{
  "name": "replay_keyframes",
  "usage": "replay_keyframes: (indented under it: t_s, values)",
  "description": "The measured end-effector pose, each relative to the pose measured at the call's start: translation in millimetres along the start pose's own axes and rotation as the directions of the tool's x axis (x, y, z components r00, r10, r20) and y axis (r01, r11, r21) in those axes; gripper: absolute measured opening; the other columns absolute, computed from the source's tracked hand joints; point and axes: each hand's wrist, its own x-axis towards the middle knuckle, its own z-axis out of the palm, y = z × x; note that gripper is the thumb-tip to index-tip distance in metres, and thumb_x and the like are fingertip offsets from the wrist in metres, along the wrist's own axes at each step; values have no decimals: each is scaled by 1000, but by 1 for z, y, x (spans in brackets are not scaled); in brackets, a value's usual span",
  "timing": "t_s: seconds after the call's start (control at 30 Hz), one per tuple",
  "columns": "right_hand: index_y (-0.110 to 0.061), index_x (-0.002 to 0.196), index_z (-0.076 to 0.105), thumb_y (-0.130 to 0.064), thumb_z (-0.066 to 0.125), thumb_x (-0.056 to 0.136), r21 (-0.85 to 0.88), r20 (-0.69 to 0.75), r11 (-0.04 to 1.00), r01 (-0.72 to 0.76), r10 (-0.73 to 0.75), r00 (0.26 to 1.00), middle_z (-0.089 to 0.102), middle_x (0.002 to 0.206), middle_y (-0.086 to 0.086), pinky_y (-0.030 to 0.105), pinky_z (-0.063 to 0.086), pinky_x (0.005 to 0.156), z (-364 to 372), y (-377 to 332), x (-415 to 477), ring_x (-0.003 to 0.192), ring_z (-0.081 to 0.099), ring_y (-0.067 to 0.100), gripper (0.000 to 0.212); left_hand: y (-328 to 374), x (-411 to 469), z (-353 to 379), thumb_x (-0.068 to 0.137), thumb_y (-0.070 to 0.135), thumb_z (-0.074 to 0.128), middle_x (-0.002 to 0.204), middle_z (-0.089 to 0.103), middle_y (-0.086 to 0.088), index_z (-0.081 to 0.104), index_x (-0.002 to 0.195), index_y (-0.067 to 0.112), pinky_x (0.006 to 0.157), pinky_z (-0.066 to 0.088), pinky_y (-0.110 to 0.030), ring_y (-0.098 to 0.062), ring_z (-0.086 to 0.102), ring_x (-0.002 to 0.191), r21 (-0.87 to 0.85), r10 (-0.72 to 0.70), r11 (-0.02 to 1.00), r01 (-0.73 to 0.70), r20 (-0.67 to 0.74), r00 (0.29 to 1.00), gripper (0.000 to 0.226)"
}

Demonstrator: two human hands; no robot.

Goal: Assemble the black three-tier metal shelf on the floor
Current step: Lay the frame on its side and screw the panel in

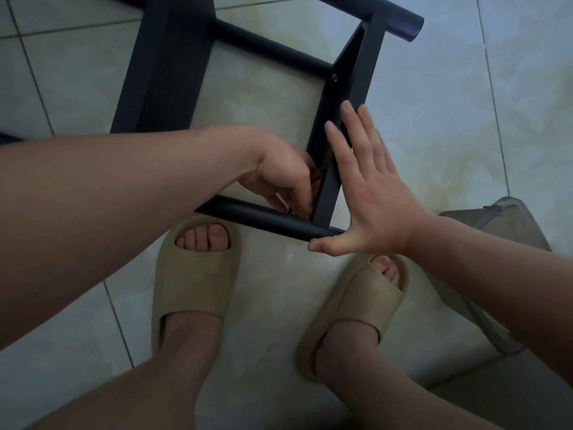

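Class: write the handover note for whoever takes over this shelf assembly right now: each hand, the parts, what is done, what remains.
Left hand: grip pinches a small silvery piece, too hidden to identify, at the inside corner where the near black round metal tube meets the flat black metal side panel.
Right hand: open, fingers flat on the panel's outer face, thumb at the tube's end.
Done: a screw shows where the middle black tube meets the panel.
Left: fasten this near corner; the rest is cut off by the frame.
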Motion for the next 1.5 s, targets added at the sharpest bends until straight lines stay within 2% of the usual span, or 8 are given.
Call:
replay_keyframes:
  t_s: [0.13, 0.3, 0.53, 0.87, 1.03, 1.2, 1.33, 1.5]
  values:
    - [-2, 160, 4, -94, 49, 68, -3, -3, 1000, 0, 0, 1000, -8, 167, 22, 63, 7, 123, 0, 0, 0, 155, -14, 39, 139, -1, 0, -2, 89, -2, 65, 122, 70, -16, 61, 127, 0, 110, 44, -51, -23, 69, 112, -2, -4, 1000, 4, 17, 1000, 39]
    - [-3, 161, 3, -96, 46, 68, 8, -11, 1000, 4, -4, 1000, -9, 167, 20, 63, 5, 124, 2, 1, 0, 154, -17, 36, 139, 2, 0, -4, 92, 21, 65, 100, 78, 6, 70, 108, 22, 107, 44, -43, -9, 72, 100, 117, -145, 983, 139, 50, 988, 17]
    - [-2, 161, 5, -96, 47, 68, 24, -28, 1000, 12, -11, 1000, -8, 167, 21, 63, 6, 123, 3, 1, 0, 154, -15, 38, 138, 13, 1, -5, 90, 13, 66, 87, 78, 5, 72, 94, 20, 96, 45, -35, -9, 70, 94, 105, -186, 977, 184, 7, 983, 10]
    - [-2, 160, 6, -93, 51, 66, 29, -22, 1000, 4, -3, 1000, -7, 167, 22, 64, 6, 123, 2, 1, 0, 154, -15, 38, 139, 11, 3, -3, 91, 3, 62, 104, 74, -8, 69, 111, 9, 101, 45, -34, -20, 67, 109, 46, -128, 991, 127, 23, 991, 22]
    - [-2, 161, 5, -94, 50, 66, 22, -15, 1000, -2, 2, 1000, -8, 167, 21, 63, 5, 123, 2, 1, 0, 154, -16, 37, 139, 2, 5, -3, 90, -5, 61, 123, 69, -21, 62, 126, -4, 111, 45, -43, -30, 66, 117, -14, -48, 999, 49, 13, 999, 36]
    - [-1, 161, 6, -93, 52, 66, 20, -13, 1000, 1, -1, 1000, -7, 167, 23, 64, 6, 123, 2, 1, 0, 154, -14, 40, 140, -5, 5, -1, 90, -10, 59, 124, 65, -28, 57, 127, -11, 107, 49, -43, -36, 65, 116, -93, 9, 996, -7, 15, 1000, 38]
    - [-2, 161, 5, -94, 51, 67, 22, -10, 1000, 0, 0, 1000, -7, 167, 22, 64, 5, 123, 2, 1, 0, 154, -14, 39, 139, -4, 5, -5, 91, 0, 63, 115, 74, -14, 65, 121, 3, 107, 48, -45, -23, 71, 108, -40, -29, 999, 31, 58, 998, 30]
    - [-2, 161, 5, -93, 52, 66, 21, -14, 1000, 0, 0, 1000, -8, 167, 22, 64, 5, 123, 3, 1, 0, 154, -15, 39, 140, -2, 4, -9, 88, 21, 70, 95, 78, 6, 78, 88, 25, 98, 49, -39, -9, 72, 96, 127, -95, 988, 90, 38, 995, 9]
